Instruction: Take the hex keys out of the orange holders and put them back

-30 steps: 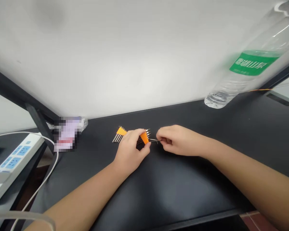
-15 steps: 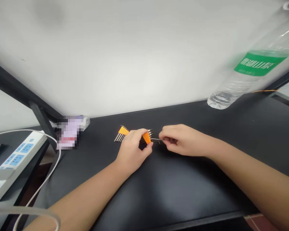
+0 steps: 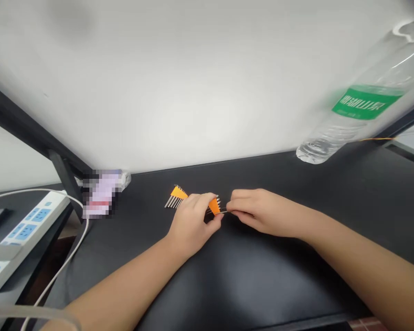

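Observation:
An orange holder carrying several metal hex keys is gripped by my left hand, its fingers wrapped over the middle. The holder's other orange end sticks out to the left of the fingers, with several key shafts in a row. My right hand is closed in a pinch on a thin hex key, which runs to the lower corner of the holder's right end. The fingertips hide part of this key. Both hands are low over the black table.
A large clear bottle with a green label stands against the white wall at the right. On the left are a blurred-out purple packet, a white power strip and a white cable. A dark metal frame rises beside the packet.
My right hand has come slightly closer to the holder, and less of the pinched hex key shows between them. The left hand keeps its grip. The whole view has shifted slightly.

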{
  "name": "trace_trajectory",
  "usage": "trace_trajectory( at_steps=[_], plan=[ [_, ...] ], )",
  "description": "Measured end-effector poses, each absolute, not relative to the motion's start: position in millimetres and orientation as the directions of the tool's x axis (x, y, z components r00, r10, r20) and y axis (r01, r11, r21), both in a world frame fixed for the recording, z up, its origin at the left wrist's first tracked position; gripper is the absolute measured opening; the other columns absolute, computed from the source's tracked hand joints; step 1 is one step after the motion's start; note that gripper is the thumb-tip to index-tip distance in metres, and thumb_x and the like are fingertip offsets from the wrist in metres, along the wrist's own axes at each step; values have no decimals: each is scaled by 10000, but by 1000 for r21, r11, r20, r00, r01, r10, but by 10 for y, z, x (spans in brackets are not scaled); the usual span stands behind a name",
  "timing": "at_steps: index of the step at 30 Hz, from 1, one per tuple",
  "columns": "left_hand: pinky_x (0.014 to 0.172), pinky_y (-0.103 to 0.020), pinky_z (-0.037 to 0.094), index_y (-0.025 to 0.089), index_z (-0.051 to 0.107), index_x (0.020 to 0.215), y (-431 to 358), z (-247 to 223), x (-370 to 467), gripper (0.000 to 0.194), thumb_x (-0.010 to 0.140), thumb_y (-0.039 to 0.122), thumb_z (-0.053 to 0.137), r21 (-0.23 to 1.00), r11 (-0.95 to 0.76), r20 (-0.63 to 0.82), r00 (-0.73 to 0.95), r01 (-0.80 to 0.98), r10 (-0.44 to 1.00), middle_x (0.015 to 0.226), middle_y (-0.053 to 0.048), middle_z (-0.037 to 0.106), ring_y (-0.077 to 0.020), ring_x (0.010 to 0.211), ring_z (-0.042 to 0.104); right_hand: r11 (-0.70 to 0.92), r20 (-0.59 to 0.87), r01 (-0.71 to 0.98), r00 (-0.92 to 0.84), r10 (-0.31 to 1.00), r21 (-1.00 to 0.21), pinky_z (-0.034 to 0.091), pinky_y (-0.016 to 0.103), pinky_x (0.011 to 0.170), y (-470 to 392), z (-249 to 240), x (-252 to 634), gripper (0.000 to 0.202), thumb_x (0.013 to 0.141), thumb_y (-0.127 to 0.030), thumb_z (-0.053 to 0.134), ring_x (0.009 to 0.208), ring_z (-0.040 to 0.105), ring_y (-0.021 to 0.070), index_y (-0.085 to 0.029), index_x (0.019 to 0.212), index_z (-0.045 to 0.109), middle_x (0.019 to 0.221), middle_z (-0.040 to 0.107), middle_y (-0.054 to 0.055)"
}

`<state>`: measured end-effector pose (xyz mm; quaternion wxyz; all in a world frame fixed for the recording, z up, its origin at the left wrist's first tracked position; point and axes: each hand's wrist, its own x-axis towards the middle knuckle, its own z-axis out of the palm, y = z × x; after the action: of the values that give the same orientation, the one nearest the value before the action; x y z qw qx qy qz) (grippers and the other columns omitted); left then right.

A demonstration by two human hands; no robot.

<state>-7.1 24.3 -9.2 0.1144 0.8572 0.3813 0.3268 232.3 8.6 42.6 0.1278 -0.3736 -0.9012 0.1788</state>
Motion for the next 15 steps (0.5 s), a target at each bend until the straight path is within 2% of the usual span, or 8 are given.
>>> trace_trajectory(
  at_steps=[15],
  plan=[
    [896, -411, 563, 235, 559, 1246, 242, -101, -83, 410, 870, 259, 721, 476, -663, 469, 470, 579, 748, 1148, -62, 709, -240, 1028, 673, 634, 152, 596, -658, 737, -494, 418, 276, 673, 128, 445, 2352, 160, 933, -140, 526, 728, 546, 151, -194, 954, 675, 847, 615, 39]
  ],
)
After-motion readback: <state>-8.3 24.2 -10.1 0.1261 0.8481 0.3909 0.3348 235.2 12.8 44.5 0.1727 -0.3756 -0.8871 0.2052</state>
